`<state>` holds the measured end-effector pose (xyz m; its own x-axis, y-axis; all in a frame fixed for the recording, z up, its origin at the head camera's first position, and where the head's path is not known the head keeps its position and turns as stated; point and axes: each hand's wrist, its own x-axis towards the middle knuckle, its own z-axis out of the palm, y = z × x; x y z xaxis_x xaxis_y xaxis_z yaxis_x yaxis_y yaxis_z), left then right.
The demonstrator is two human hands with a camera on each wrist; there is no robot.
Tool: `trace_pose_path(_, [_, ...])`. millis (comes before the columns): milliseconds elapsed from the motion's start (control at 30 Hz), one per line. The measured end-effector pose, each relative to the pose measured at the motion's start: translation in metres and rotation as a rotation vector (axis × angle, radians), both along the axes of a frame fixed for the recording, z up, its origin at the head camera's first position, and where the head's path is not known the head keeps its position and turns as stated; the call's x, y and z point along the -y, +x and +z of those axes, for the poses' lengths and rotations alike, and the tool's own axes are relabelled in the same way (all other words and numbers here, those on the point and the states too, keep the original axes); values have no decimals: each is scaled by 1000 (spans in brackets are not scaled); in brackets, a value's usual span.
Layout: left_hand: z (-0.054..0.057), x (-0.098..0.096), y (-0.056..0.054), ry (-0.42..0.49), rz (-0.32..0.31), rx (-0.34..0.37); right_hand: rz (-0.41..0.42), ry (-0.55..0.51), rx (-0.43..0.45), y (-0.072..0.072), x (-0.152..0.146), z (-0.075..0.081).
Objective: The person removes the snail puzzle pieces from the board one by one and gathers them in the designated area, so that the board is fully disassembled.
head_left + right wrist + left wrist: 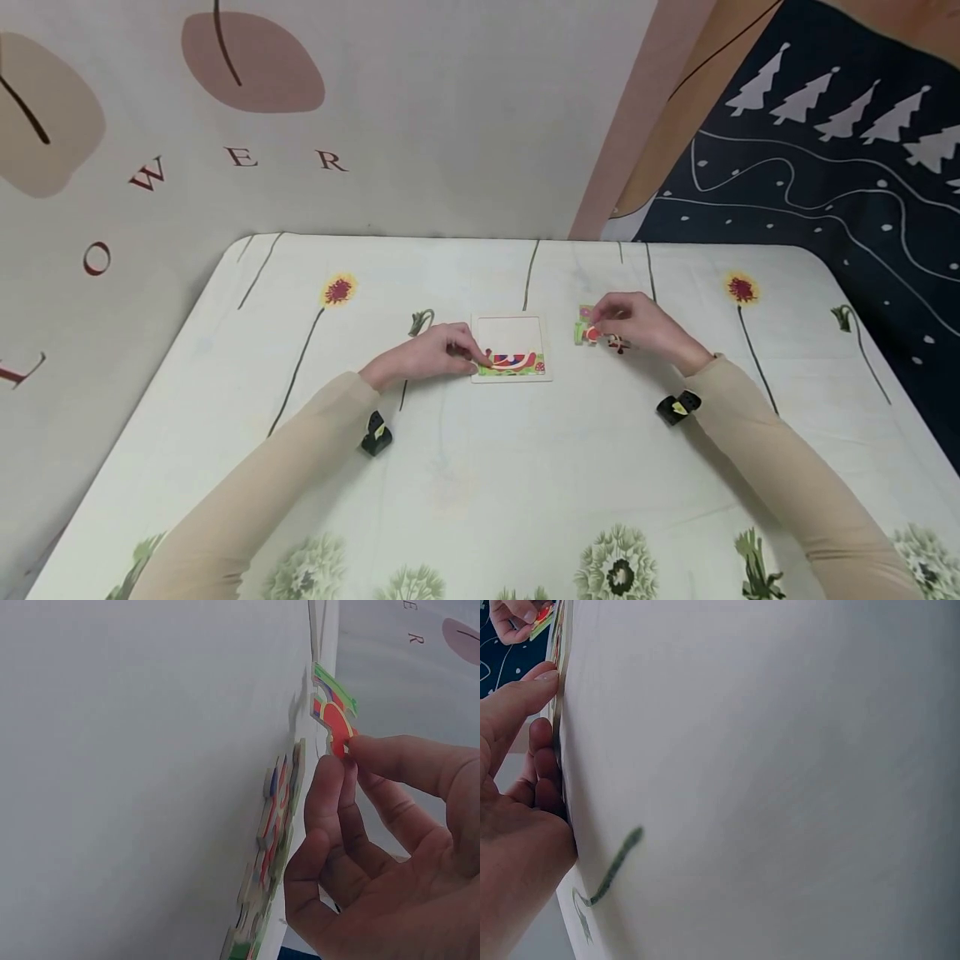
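Overall, we are leaning over a pale printed worktop (480, 467). Our left hand (431, 354) and right hand (637, 321) are working nearer its far edge than its near one. Midway between its side edges, the puzzle board (510, 337) is lying flat, left fingers touching its near left corner; whether that grip is pinching, we cannot tell. Loose pieces (277, 810) are lying under our right hand, whose grip is pinching a red-and-green piece (337, 724).
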<state>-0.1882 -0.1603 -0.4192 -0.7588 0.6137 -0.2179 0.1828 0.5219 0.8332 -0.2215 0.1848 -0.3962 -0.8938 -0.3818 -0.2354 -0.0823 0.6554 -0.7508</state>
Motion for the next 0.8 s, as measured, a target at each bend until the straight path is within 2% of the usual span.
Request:
trace_pose_path(500, [2, 0, 1, -22, -9, -3, 11, 40, -38, -3, -6, -5])
trace_pose_path(800, [1, 0, 0, -14, -4, -4, 36, 104, -53, -5, -2, -3])
